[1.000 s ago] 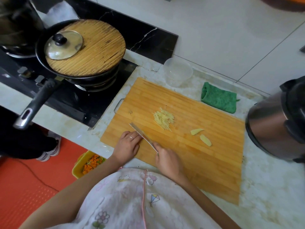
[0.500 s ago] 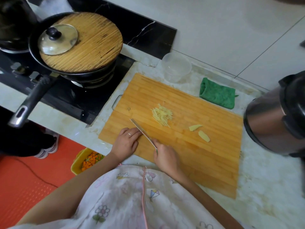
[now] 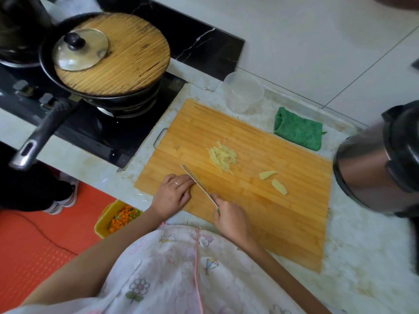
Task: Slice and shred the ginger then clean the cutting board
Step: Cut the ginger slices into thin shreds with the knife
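A bamboo cutting board [image 3: 260, 211] lies on the marble counter. Near its middle sits a pile of shredded ginger [image 3: 223, 157], and two ginger slices [image 3: 267, 174] [image 3: 279, 186] lie to its right. My right hand [image 3: 231, 219] grips the handle of a knife [image 3: 198, 183], whose blade points up-left on the board's near left part. My left hand [image 3: 173, 193] rests on the board with its fingertips against the blade's left side. Anything under those fingers is hidden.
A folded green cloth [image 3: 298, 131] and a clear plastic bowl [image 3: 243, 91] sit behind the board. A steel pot [image 3: 371, 173] stands at the right. A covered black pan [image 3: 108, 53] is on the stove at left. A yellow tub of chopped carrot [image 3: 118, 217] sits below the counter edge.
The view has shifted slightly. Both hands and the knife stay in nearly the same place on the board.
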`<state>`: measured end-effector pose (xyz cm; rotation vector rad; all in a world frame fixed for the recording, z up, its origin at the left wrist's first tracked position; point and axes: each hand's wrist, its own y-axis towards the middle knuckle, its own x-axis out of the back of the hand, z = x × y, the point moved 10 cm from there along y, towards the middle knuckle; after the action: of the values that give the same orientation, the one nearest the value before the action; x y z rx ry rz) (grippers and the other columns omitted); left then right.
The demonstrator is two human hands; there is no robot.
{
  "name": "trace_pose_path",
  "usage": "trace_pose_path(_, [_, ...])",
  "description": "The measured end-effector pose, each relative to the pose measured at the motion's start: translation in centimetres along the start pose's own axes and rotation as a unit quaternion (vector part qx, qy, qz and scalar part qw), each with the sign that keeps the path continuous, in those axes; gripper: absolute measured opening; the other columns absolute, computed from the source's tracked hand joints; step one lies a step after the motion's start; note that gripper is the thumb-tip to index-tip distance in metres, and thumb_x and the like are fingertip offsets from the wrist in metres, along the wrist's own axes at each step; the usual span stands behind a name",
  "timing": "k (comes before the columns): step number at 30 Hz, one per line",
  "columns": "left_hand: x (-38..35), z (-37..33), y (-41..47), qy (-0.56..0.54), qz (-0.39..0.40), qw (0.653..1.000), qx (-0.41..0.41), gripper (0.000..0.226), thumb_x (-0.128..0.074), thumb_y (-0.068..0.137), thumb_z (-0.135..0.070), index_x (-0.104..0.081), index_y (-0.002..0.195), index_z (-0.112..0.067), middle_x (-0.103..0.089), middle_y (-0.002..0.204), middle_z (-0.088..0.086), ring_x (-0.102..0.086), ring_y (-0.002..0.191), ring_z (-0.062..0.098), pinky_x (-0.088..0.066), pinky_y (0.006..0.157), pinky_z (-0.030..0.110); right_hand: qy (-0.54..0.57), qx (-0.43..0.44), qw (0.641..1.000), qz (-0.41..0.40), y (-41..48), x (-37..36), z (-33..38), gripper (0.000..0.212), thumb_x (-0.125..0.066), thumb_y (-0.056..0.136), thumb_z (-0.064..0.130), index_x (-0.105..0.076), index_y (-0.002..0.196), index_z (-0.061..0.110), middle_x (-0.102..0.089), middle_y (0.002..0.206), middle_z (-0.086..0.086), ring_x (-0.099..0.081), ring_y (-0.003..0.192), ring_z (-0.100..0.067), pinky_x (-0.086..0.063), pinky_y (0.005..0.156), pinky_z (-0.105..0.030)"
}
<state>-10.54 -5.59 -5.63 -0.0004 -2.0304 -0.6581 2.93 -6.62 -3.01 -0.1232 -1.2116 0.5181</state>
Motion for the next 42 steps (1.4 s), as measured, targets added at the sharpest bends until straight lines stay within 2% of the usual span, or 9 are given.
trace_pose_path(7, [-0.2,0.2,0.1,-0.003,0.014,1.000,0.017,0.031,-0.047,0.088,-0.016,-0.065,0.112,-0.008,-0.068,0.109,0.007,-0.055,0.101,0.016,-0.035,0.091,0.031,-0.014,0.002,1.000,-0.027,0.6,0.6,0.8,0.049,-0.041,0.095,0.014,-0.039,0.142,0.029,-0.069,0.087,-0.009,-0.065,0.078,-0.028,-0.028,0.045,-0.029])
trace_pose_path(15, [-0.1,0.1,0.0,0.001,0.018,1.000,0.001,0.029,-0.044,0.089,-0.018,-0.051,0.116,-0.013,-0.068,0.106,0.010,-0.052,0.100,0.018,-0.034,0.092,0.033,-0.016,0.012,1.000,-0.013,-0.5,0.4,0.5,0.047,-0.041,0.094,0.013,-0.043,0.140,0.024,-0.068,0.085,-0.010,-0.064,0.074,-0.028,-0.030,0.051,-0.028])
trace_pose_path(19, [-0.3,0.0,-0.2,-0.005,0.023,1.000,-0.012,0.032,-0.027,0.102,-0.026,-0.051,0.118,-0.012,-0.066,0.109,0.011,-0.051,0.096,0.019,-0.034,0.092,0.034,-0.026,0.006,1.000,-0.006,-0.4,0.3,0.3,0.045,-0.042,0.094,0.014,-0.043,0.138,0.025,-0.068,0.082,-0.007,-0.060,0.065,-0.024,-0.025,0.040,-0.025])
trace_pose_path(21, [-0.4,0.2,-0.3,-0.009,0.023,1.000,-0.011,0.036,-0.023,0.102,-0.028,-0.051,0.118,-0.012,-0.066,0.109,0.010,-0.051,0.096,0.019,-0.035,0.092,0.034,-0.032,0.005,0.999,-0.003,-0.3,0.3,0.4,0.046,-0.042,0.094,0.014,-0.043,0.139,0.025,-0.068,0.082,-0.007,-0.060,0.065,-0.023,-0.026,0.041,-0.025])
trace_pose_path(26, [-0.6,0.5,-0.1,-0.012,0.020,1.000,-0.001,0.028,-0.042,0.091,-0.017,-0.052,0.116,-0.012,-0.067,0.107,0.010,-0.052,0.095,0.019,-0.035,0.092,0.033,-0.028,-0.004,1.000,0.004,-0.1,0.0,0.3,0.047,-0.042,0.094,0.013,-0.041,0.139,0.024,-0.069,0.083,-0.007,-0.062,0.067,-0.024,-0.032,0.046,-0.028])
trace_pose_path(29, [-0.4,0.4,0.0,-0.014,0.015,1.000,0.001,0.032,-0.045,0.086,-0.016,-0.052,0.117,-0.011,-0.067,0.108,0.011,-0.052,0.095,0.019,-0.035,0.092,0.033,-0.026,-0.009,1.000,-0.001,0.7,-0.1,0.9,0.049,-0.042,0.095,0.013,-0.038,0.142,0.025,-0.070,0.090,-0.009,-0.066,0.079,-0.026,-0.033,0.052,-0.028])
trace_pose_path(32, [-0.3,0.2,0.1,-0.010,0.011,1.000,-0.005,0.034,-0.045,0.084,-0.015,-0.052,0.117,-0.010,-0.068,0.108,0.011,-0.051,0.098,0.018,-0.034,0.092,0.032,-0.020,-0.003,1.000,-0.006,1.2,0.1,1.5,0.052,-0.042,0.095,0.013,-0.035,0.145,0.025,-0.069,0.090,-0.009,-0.065,0.079,-0.025,-0.034,0.053,-0.029])
trace_pose_path(37, [-0.1,0.4,0.1,-0.006,0.011,1.000,-0.005,0.032,-0.045,0.085,-0.015,-0.051,0.117,-0.012,-0.067,0.108,0.010,-0.052,0.101,0.019,-0.034,0.092,0.034,-0.014,0.000,1.000,0.011,-0.1,0.1,0.9,0.050,-0.041,0.094,0.013,-0.038,0.143,0.024,-0.069,0.086,-0.009,-0.064,0.071,-0.025,-0.034,0.050,-0.027])
trace_pose_path(42, [-0.3,0.2,0.0,-0.011,0.013,1.000,-0.008,0.030,-0.041,0.092,-0.018,-0.052,0.119,-0.012,-0.067,0.113,0.010,-0.052,0.105,0.018,-0.034,0.093,0.034,0.007,0.005,1.000,0.013,0.0,-0.1,0.7,0.049,-0.042,0.094,0.011,-0.041,0.142,0.021,-0.068,0.085,-0.008,-0.047,0.060,-0.014,-0.021,0.039,-0.015])
